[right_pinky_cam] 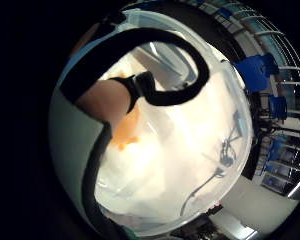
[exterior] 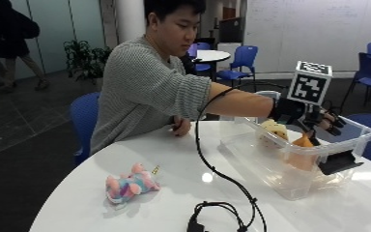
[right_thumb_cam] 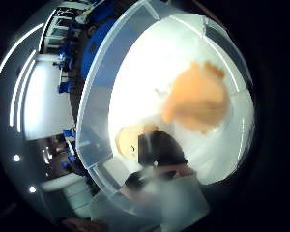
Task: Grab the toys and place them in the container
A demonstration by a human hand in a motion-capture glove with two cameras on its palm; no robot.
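A clear plastic container (exterior: 282, 169) stands on the white round table at the right. Inside it lie an orange toy (exterior: 301, 142) and a pale yellow toy (exterior: 272, 130). My gloved right hand (exterior: 314, 116) hovers over the container's open top, fingers spread and holding nothing. The thumb side palm view looks down into the container (right_thumb_cam: 94, 111) at the orange toy (right_thumb_cam: 198, 99), with the yellow toy (right_thumb_cam: 128, 140) beside the thumb. The orange toy (right_pinky_cam: 125, 132) also shows in the little finger side palm view. A pink and blue plush toy (exterior: 131, 186) lies on the table (exterior: 173, 159), well left of the container.
The person's bare left hand (exterior: 182, 126) rests on the table near its far edge. A black latch (exterior: 336, 162) hangs on the container's near end. Blue chairs (exterior: 240, 60) stand behind.
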